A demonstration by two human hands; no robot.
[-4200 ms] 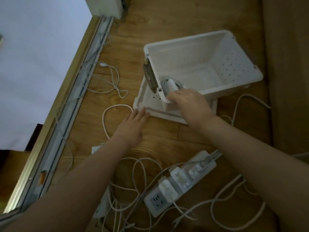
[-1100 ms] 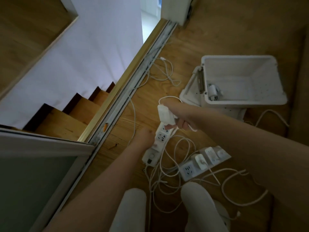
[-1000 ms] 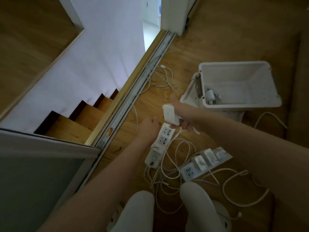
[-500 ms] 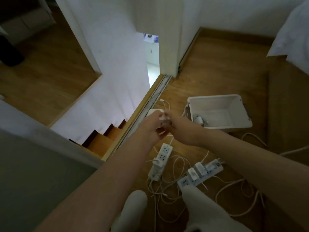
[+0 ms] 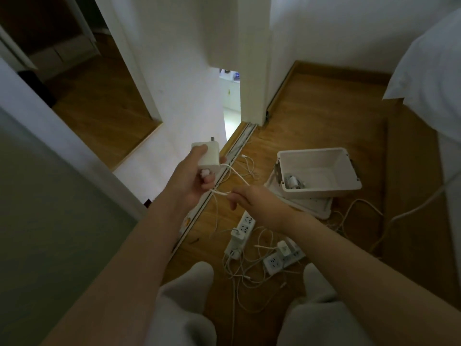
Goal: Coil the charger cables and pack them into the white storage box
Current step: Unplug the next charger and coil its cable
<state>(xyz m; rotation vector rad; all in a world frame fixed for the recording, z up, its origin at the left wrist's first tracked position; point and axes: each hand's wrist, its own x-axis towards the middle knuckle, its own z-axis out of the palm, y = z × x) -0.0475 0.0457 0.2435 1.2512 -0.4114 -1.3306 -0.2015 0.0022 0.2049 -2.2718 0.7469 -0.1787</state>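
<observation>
From the head camera, looking down: my left hand (image 5: 191,177) is raised in front of me and grips the white charger brick (image 5: 209,154), thumb laid across its face, the other fingers curled round its underside. The charger cable (image 5: 220,193) leaves the brick in a loop and runs across to my right hand (image 5: 250,199), whose thumb and forefinger pinch it; the other fingers hang loosely curled below. From the pinch the cable drops to the wooden floor (image 5: 311,116).

The white storage box (image 5: 321,192) stands on the floor to the right of my hands, resting askew on its lid (image 5: 315,208). A coiled charger (image 5: 291,182) lies inside, in the box's near-left corner.

Below my hands, one power strip (image 5: 243,229) lies near the sliding-door track (image 5: 239,143) along the floor's left edge, and a second power strip (image 5: 282,255) lies just right of it with plugs in its sockets. Loose white cables (image 5: 245,273) tangle around both strips, between my knees.
</observation>
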